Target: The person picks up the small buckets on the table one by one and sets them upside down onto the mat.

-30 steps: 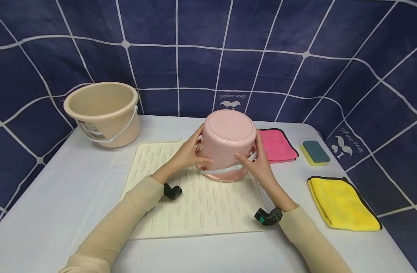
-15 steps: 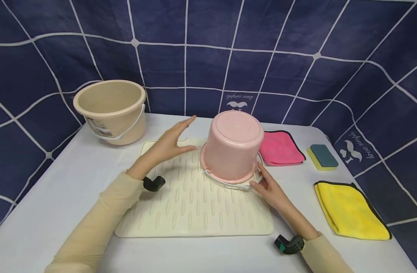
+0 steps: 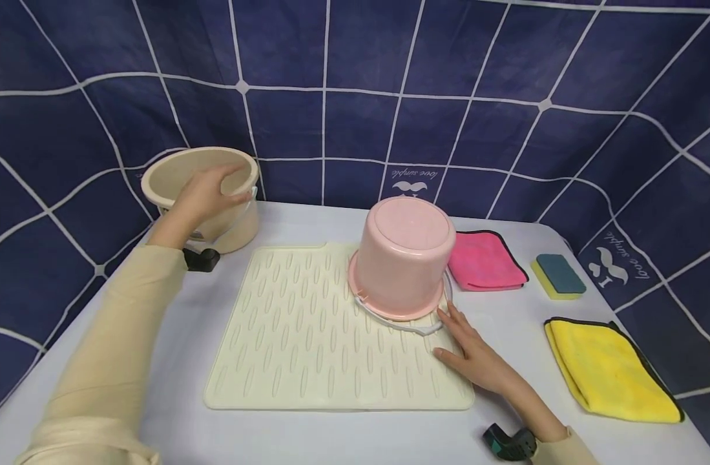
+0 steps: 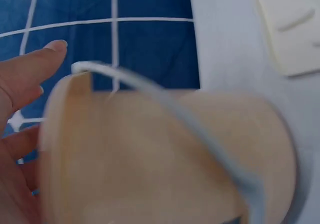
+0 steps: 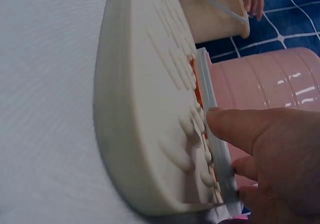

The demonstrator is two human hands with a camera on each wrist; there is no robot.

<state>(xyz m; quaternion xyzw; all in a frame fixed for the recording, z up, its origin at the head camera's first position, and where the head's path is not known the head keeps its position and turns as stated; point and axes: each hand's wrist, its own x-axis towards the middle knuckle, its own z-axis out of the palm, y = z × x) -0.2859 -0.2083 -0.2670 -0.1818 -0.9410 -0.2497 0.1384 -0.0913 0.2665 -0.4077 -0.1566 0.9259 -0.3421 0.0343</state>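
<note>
A pink bucket [image 3: 407,258] stands upside down on the cream ridged mat [image 3: 296,349], its white handle [image 3: 402,327] lying down around the front of the rim. My right hand [image 3: 472,354] is beside that handle at the mat's right side, fingers extended; in the right wrist view the thumb is close against the handle, and I cannot tell if it touches. At the back left, an upright beige bucket [image 3: 242,227] has my left hand [image 3: 206,192] at its rim, thumb and fingers spread apart. The left wrist view shows its pale handle [image 4: 175,106] slanting across its blurred wall.
To the right of the pink bucket lies a folded pink cloth [image 3: 486,259]. Farther right are a green and yellow sponge [image 3: 558,276] and a folded yellow cloth [image 3: 612,369]. A blue tile-patterned sheet [image 3: 366,123] rises behind the white tabletop [image 3: 174,361].
Both hands have let go of the pink bucket, which now rests upside down on the mat with its handle lowered. The left hand has moved left to the beige bucket; the right has drawn slightly back.
</note>
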